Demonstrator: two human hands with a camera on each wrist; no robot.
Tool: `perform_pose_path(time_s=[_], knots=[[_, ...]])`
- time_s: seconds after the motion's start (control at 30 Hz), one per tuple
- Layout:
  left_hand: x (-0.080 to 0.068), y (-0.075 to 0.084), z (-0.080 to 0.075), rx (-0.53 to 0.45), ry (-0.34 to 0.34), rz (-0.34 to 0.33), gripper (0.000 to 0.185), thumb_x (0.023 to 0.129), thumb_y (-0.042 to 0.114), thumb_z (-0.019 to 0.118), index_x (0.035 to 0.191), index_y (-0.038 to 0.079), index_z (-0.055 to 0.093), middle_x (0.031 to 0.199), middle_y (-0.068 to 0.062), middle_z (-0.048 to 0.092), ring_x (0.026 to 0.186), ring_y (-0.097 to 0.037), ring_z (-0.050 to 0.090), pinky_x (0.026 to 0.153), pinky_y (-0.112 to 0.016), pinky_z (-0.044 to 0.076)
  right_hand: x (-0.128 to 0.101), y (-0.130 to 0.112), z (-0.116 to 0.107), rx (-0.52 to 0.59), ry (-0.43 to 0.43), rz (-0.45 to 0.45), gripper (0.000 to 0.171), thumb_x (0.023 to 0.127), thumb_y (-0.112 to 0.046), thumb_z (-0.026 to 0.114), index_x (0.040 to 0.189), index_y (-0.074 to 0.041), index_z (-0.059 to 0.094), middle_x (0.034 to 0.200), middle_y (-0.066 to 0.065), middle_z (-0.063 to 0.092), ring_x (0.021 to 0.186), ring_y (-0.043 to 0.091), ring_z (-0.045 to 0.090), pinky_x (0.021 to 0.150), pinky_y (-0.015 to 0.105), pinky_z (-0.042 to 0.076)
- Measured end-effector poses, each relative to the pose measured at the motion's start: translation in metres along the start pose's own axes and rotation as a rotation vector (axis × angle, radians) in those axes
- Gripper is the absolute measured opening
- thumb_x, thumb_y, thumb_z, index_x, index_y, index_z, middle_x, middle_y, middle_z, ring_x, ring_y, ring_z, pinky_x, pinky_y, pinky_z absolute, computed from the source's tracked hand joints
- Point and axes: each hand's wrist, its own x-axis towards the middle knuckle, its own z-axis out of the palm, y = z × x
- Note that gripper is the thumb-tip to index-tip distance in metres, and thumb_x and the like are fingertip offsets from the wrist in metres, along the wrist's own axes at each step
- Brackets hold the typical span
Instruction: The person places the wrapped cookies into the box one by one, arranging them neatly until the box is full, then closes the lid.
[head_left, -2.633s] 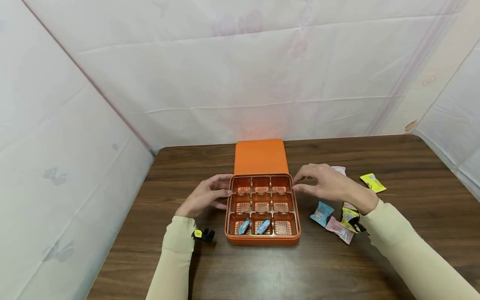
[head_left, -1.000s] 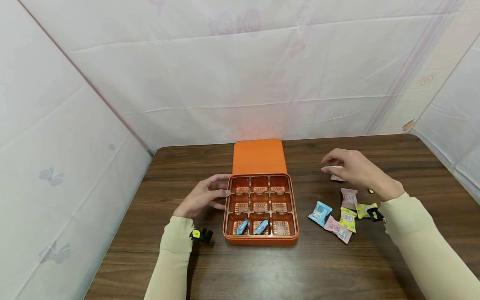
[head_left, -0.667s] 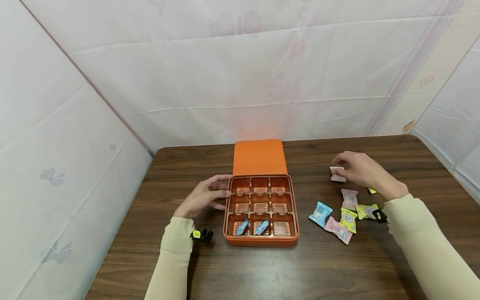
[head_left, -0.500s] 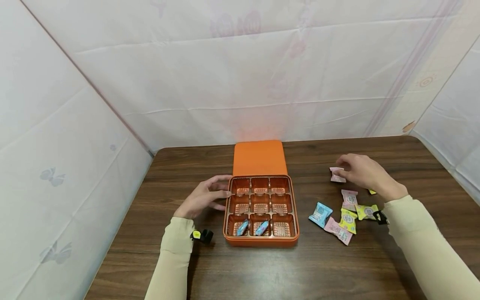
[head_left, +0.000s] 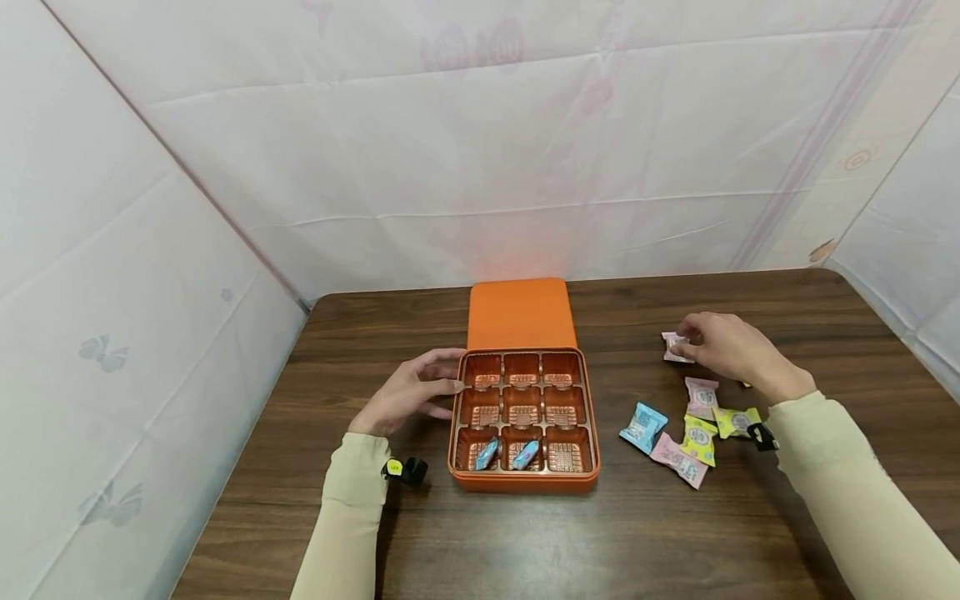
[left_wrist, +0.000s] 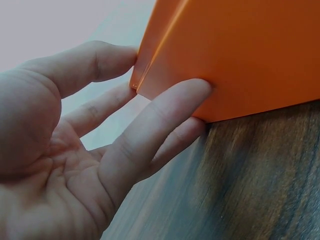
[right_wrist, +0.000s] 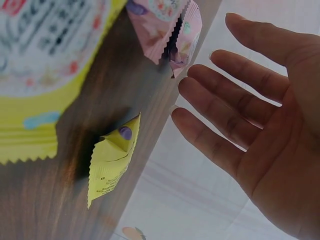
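Head: left hand (head_left: 405,398) rested w/ straight fingers on orange box (head_left: 522,478) left wall; right hand (head_left: 726,348) touched pink candy (head_left: 673,347), table's far right.
Left wrist: fingers (left_wrist: 165,115) flat vs box (left_wrist: 240,55).
Right wrist: right hand (right_wrist: 270,115) spread, holding nothing; pink candy (right_wrist: 170,25) just beside fingertips.

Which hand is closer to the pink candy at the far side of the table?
The right hand. Its fingers reach the pink candy at the wrapper's edge. The left hand is well away on the other side, its fingers touching the orange box.

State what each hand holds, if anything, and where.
Left hand holds nothing; its fingers touch the box's left side. Right hand touches the pink packet; a hold cannot be told.
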Motion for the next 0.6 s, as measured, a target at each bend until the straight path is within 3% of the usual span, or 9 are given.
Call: perform_pose_path(time_s=[0.6], knots=[[0.0006,0.0021,0.0006,-0.009,0.002,-0.009,0.057,0.106,0.003,0.066,0.16,0.008,0.047,0.144,-0.028,0.055,0.117,-0.032,0.068,0.083,-0.05,0.065,-0.0004,0.0012,0.0047,-0.008,-0.026,0.038,0.033,0.098,-0.026,0.079,0.107,0.005,0.07,0.093,0.012,0.071,0.077,0.025,0.061,0.069,0.052,0.055]])
